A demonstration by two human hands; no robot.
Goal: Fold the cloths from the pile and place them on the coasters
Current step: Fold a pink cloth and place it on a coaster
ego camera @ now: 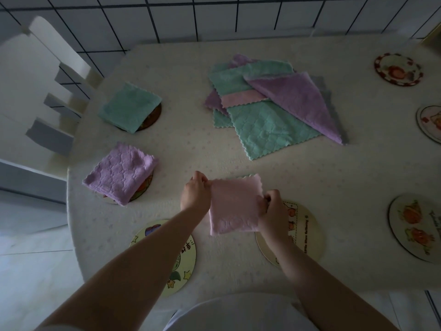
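Note:
A folded pink cloth [232,207] is held just above the table near its front edge. My left hand [194,193] pinches its upper left corner. My right hand [272,206] grips its right edge. The pile of loose cloths [269,103], green, purple and pink, lies at the back middle. A folded green cloth [128,107] sits on a coaster [155,115] at the far left. A folded purple cloth [120,172] covers another coaster [143,189] nearer me. Bare coasters lie at front left [167,256] and front right [303,230], the latter partly under my right hand.
Three more bare coasters line the right side, at the back [397,69], middle [429,123] and front [415,226]. A white chair [40,91] stands left of the table [191,149]. A tiled wall runs behind.

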